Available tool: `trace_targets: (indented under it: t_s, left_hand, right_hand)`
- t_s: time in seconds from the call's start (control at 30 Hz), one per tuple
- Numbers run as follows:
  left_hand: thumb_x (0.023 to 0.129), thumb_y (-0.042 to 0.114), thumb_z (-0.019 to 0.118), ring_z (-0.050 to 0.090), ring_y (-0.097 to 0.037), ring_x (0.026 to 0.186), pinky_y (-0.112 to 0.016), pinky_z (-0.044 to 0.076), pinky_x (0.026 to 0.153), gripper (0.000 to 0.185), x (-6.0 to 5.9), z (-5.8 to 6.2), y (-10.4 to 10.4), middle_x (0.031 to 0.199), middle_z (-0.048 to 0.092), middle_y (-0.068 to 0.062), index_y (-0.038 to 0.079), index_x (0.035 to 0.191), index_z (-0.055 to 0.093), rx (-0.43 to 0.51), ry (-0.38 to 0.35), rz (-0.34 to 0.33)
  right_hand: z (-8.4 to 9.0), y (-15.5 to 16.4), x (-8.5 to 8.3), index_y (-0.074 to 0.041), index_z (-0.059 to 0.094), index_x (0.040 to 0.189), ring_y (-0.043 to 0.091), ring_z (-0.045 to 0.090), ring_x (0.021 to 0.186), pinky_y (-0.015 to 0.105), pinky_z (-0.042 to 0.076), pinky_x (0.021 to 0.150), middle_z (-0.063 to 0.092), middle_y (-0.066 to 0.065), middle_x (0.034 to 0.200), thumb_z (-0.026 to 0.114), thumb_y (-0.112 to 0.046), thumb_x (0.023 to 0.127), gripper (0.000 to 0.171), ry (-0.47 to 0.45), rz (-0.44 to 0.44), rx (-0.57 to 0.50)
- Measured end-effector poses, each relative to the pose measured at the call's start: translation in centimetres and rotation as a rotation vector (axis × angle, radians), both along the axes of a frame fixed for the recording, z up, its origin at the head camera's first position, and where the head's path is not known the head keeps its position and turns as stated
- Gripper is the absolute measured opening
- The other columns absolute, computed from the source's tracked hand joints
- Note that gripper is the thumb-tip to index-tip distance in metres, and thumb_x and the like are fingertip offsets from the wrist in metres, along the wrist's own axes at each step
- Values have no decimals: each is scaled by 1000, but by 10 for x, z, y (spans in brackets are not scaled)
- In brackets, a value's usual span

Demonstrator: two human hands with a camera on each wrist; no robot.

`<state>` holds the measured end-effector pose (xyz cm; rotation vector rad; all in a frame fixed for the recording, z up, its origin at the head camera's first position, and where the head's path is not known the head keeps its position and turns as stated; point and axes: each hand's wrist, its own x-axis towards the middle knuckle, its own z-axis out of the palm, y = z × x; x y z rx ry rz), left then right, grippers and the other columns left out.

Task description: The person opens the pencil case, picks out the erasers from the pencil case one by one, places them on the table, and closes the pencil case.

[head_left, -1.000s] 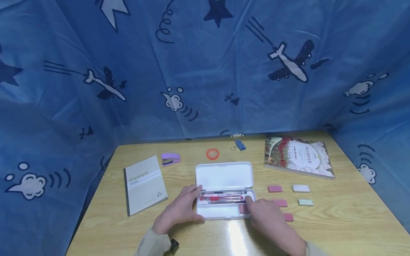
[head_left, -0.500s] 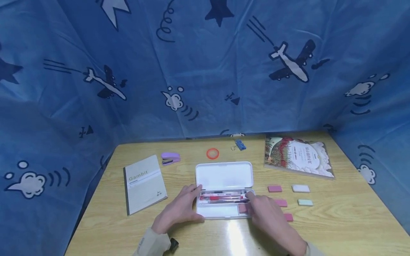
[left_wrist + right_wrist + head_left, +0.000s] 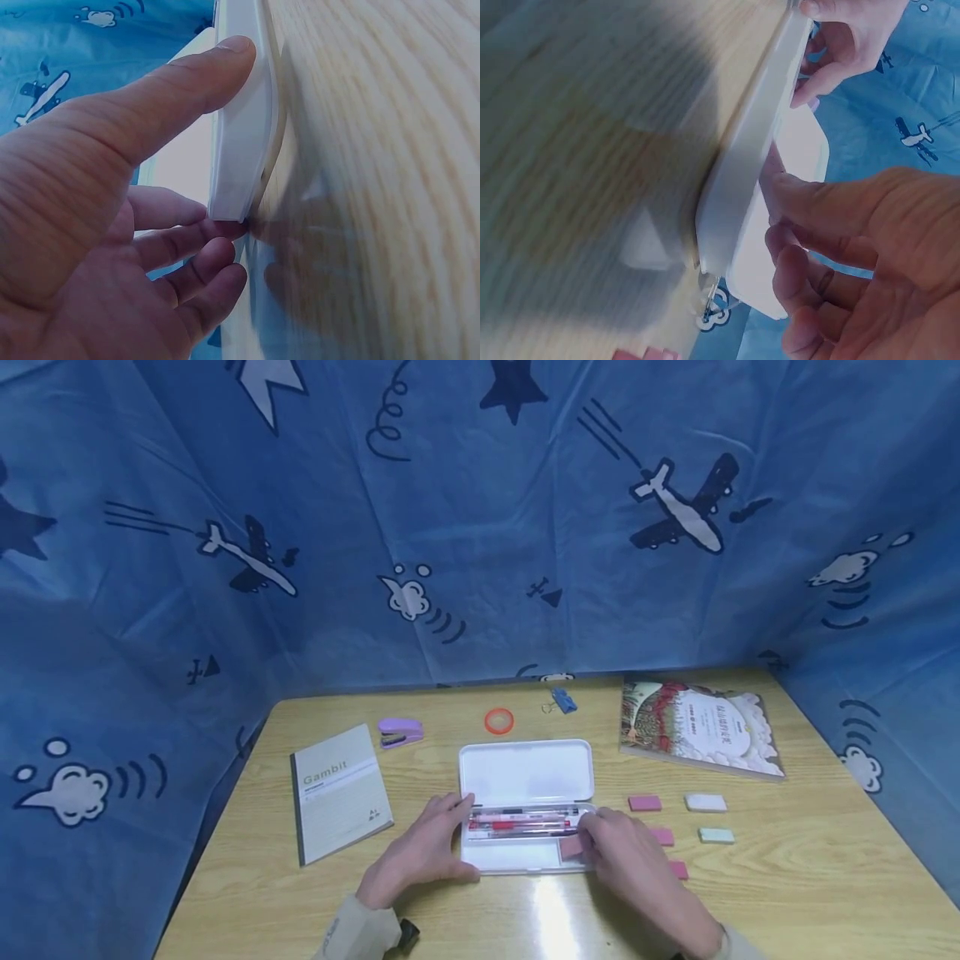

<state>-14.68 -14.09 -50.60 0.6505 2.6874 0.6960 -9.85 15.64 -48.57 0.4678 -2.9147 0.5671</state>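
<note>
Two hands work at an open white pencil case [image 3: 525,852] that lies at the near middle of the wooden table [image 3: 810,877], its lid [image 3: 525,772] folded back flat behind the tray. The left hand [image 3: 420,852] steadies the tray's left end: in the left wrist view its thumb [image 3: 187,82] lies along the case wall [image 3: 244,150] and the other fingers sit loosely by the lower corner, pressing rather than clamping. The right hand [image 3: 626,852] is at the tray's right end with its fingertips on a pink eraser [image 3: 572,847] that sits in the near right corner of the tray, just in front of a row of red and black pens [image 3: 517,822]. Whether those fingers pinch the eraser or only press it flat I cannot tell; the right wrist view shows only curled fingers [image 3: 810,255] at the case rim.

The step in hand looks like seating this eraser in the case. More erasers lie on the table to the right: pink ones [image 3: 643,802], a white one [image 3: 706,802] and a pale green one [image 3: 716,835]. The next move probably calls for letting go of the seated eraser and reaching right for the nearest pink one, partly hidden by the hand, while the left hand keeps the light case from sliding.
</note>
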Motion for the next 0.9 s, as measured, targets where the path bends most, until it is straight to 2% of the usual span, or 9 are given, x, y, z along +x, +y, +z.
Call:
trace_targets:
  t_s: [0.13, 0.3, 0.5, 0.6, 0.9]
  left_hand:
    - [69, 41, 93, 42, -32, 140, -48, 41, 118, 112, 0, 0, 1, 155, 45, -15, 2, 157, 35, 8, 2, -5]
    - [69, 41, 92, 42, -31, 140, -48, 41, 119, 112, 0, 0, 1, 155, 45, -14, 3, 157, 35, 2, -2, -3]
    - [69, 42, 93, 40, -35, 144, -49, 39, 120, 113, 1, 1, 0, 156, 44, -15, 3, 157, 34, -9, -5, 3]
    - [69, 42, 93, 40, -35, 144, -49, 39, 120, 113, 1, 1, 1, 156, 45, -15, 3, 157, 35, -12, -1, 2]
    - [68, 39, 94, 44, -31, 138, -48, 41, 118, 112, 0, 0, 1, 152, 48, -15, 1, 156, 35, 2, 29, -14]
  right_hand:
    - [5, 16, 4, -18, 63, 78, 9, 48, 62, 23, 42, 54, 55, -6, 69, 74, 8, 71, 28, -7, -39, 8]
    - [7, 49, 9, -14, 69, 87, 9, 55, 66, 28, 49, 58, 63, -5, 75, 78, 8, 68, 31, 31, -72, -25]
    - [10, 89, 15, -11, 70, 93, 12, 54, 69, 31, 47, 57, 62, -4, 76, 82, 3, 71, 28, -69, -150, -10]
    - [9, 110, 18, -9, 69, 93, 13, 53, 69, 32, 46, 57, 63, -2, 77, 81, 5, 72, 28, -95, -174, 6]
    - [1, 157, 23, -2, 71, 96, 18, 60, 72, 44, 56, 65, 67, 1, 78, 78, 7, 75, 24, -266, -255, 90]
